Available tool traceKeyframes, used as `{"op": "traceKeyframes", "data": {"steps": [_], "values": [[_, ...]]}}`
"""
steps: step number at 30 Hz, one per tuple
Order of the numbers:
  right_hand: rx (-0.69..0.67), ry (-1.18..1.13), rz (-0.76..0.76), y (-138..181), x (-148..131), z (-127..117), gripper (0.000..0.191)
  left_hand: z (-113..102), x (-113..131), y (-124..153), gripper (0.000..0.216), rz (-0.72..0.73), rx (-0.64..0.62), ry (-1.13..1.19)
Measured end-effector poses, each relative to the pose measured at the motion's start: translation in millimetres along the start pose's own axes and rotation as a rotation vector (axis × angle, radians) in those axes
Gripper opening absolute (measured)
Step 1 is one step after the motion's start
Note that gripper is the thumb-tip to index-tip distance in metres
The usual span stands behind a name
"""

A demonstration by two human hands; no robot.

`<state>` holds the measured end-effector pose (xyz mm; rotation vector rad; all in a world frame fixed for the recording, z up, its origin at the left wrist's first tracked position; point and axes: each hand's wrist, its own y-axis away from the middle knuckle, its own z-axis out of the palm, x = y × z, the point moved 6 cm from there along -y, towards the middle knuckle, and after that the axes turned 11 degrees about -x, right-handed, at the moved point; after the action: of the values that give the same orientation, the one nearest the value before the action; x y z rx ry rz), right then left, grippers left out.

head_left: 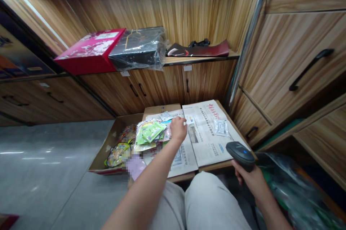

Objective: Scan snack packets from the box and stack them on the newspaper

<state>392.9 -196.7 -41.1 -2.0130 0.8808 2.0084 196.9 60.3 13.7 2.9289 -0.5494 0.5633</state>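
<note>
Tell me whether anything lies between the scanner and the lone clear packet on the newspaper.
Nothing visible does. The scanner in the right hand faces the packet across bare newspaper.

Scanner (240, 153) showing black with a blue light; packets (150, 131) showing green; newspaper (208, 132) white with red heading; box (90, 50) showing red-pink, floral; cabinets (292, 61) showing wood grain.

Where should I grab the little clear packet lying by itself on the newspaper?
The clear packet lies flat on the newspaper, so nothing sticks up to hold. Come from above and pinch a free edge or corner, best the near one; the open paper around it leaves room.
</note>
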Motion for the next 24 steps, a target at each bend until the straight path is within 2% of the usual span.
{"op": "traceKeyframes", "data": {"steps": [4, 7, 10, 12, 16, 20, 24], "values": [[0.004, -0.057, 0.011, -4, 5, -12, 0.043, 71, 54, -8, 0.024, 0.147, -0.276, 0.054], [0.032, -0.082, 0.046, -7, 11, -24, 0.043, 111, 80, -20, 0.029, 0.113, -0.347, 0.179], [0.029, -0.080, 0.106, -12, 20, -34, 0.041, 137, 99, -35, 0.031, 0.005, -0.349, 0.257], [0.012, -0.077, 0.137, -15, 26, -38, 0.041, 145, 108, -42, 0.037, -0.092, -0.325, 0.224], [0.046, -0.079, 0.123, -16, 27, -42, 0.041, 152, 116, -48, 0.063, -0.267, -0.315, 0.156], [0.086, -0.093, 0.087, -10, 21, -38, 0.039, 155, 115, -46, 0.050, -0.353, -0.347, 0.205], [0.082, -0.079, 0.103, -6, 19, -37, 0.042, 149, 107, -38, 0.031, -0.343, -0.384, 0.327]]}}
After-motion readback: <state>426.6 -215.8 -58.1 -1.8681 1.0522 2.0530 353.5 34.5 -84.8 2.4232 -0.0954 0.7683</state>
